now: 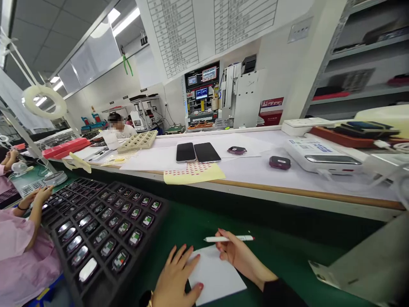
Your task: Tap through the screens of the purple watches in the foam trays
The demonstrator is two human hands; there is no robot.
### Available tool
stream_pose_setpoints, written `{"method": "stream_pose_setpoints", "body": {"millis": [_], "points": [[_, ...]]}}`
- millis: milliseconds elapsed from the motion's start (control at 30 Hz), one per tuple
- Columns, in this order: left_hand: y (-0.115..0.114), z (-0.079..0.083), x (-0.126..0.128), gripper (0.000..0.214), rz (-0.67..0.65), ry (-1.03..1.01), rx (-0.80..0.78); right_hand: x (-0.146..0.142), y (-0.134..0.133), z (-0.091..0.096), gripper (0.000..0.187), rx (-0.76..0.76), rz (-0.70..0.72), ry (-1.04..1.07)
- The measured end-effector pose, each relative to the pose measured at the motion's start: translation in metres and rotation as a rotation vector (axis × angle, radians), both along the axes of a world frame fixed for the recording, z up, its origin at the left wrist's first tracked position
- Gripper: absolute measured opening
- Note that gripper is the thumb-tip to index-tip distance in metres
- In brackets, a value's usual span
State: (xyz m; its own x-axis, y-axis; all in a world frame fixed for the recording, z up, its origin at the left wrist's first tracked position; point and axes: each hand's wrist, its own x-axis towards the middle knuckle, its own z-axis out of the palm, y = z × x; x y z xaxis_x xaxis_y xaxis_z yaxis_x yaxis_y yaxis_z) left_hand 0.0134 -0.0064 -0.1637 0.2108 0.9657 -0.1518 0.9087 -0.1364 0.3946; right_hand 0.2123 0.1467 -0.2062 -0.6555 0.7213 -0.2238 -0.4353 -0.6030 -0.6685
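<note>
You sit in an electronics factory: a green work line (287,256), trays of small devices (99,230), test machines (202,96), co-workers alongside.

Fluorescent ceiling lights (126,21) are glowing over a white wall (281,55) carrying printed charts (174,36); grey metal shelving (367,55) is standing right

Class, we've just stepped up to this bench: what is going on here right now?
A person sits at a green work surface. The left hand lies flat on a white sheet of paper, and the right hand holds a white pen just above it. A black tray of small devices sits to the left, where a co-worker in a pink sleeve works.
</note>
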Motion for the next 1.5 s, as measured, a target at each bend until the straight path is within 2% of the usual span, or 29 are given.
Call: {"method": "stream_pose_setpoints", "body": {"millis": [233, 300, 433, 567, 767, 900, 1067, 1233, 1500], "points": [[0.01, 0.0, 0.012, 0.061, -0.018, 0.0, 0.068, 0.005, 0.001, 0.004, 0.05, 0.044, 0.017, -0.017], [0.015, -0.001, 0.015, 0.06, -0.017, 0.003, 0.082, 0.007, 0.004, 0.006, 0.049, 0.069, 0.001, -0.033], [0.03, -0.006, 0.02, 0.061, -0.044, 0.0, 0.114, 0.006, 0.005, 0.01, 0.04, 0.166, -0.112, -0.078], [0.049, -0.013, 0.024, 0.062, -0.064, -0.01, 0.14, -0.004, -0.001, 0.011, 0.05, 0.274, -0.199, -0.183], [0.067, -0.024, 0.029, 0.081, 0.036, 0.008, 0.161, -0.012, -0.002, 0.006, 0.063, 0.428, -0.311, -0.431], [0.069, -0.026, 0.029, 0.085, 0.076, 0.012, 0.162, -0.006, 0.003, 0.004, 0.064, 0.571, -0.367, -0.577], [0.068, -0.022, 0.028, 0.071, 0.039, 0.01, 0.165, -0.009, 0.011, 0.004, 0.063, 0.818, -0.43, -0.72], [0.067, -0.018, 0.028, 0.07, 0.023, 0.041, 0.168, -0.018, 0.025, -0.004, 0.064, 1.027, -0.48, -0.778], [0.061, -0.021, 0.035, 0.058, -0.015, 0.125, 0.229, -0.017, 0.031, -0.02, 0.059, 1.15, -0.471, -0.841]]}}
